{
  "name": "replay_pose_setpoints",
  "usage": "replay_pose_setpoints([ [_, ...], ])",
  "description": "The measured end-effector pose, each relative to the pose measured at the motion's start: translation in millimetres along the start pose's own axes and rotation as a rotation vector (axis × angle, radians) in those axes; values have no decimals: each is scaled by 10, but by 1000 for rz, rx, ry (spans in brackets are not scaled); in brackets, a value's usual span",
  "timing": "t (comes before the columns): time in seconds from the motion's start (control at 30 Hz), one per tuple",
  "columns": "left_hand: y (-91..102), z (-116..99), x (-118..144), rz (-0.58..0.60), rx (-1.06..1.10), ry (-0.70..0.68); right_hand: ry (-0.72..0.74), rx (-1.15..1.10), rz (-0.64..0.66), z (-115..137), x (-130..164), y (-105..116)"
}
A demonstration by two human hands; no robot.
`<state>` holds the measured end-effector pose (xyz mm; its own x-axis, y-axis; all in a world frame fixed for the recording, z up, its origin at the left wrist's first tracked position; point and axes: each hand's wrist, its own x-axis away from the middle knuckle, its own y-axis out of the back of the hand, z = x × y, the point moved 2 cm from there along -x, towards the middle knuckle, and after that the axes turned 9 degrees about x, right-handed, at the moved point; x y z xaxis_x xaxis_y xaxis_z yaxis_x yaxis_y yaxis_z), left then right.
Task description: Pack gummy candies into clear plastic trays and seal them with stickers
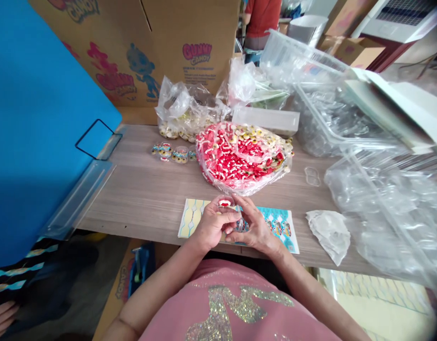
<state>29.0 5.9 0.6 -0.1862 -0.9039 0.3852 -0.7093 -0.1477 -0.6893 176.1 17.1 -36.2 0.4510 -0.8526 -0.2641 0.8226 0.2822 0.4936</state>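
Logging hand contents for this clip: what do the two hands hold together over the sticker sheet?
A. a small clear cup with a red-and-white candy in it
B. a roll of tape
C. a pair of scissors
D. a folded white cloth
A: the left hand and right hand pinch a small clear cup with red-and-white candy inside, above the sticker sheet at the table edge.

The small cup point(225, 202) is mostly hidden between the left hand point(213, 227) and right hand point(252, 229), its contents too small to tell. The sticker sheet point(280, 225) lies partly under both hands. The clear bags point(389, 208) blur at the right edge.
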Motion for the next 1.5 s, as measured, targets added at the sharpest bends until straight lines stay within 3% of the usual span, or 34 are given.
replay_pose_setpoints([
  [0.73, 66, -22, 47, 41, 51, 15, 9, -127, 62, 82, -11, -28],
  [1.0, 41, -20, 73, -6, -18, 4, 151, 135, 76, 181, -6, 17],
  [1.23, 33, 11, 71, -39, 19, -70, 170, 258, 173, 309, -37, 67],
  [1.3, 24, 4, 57, -58, 39, -102, 144, 224, 140, 326, -44, 149],
  [1.43, -22, -35, 19, -105, 29, -118, -51, 125, -63, 297, -49, 351],
  [1.5, -59, -35, -4, -93, 25, -110, -109, 124, -64, 297, -59, 403],
])
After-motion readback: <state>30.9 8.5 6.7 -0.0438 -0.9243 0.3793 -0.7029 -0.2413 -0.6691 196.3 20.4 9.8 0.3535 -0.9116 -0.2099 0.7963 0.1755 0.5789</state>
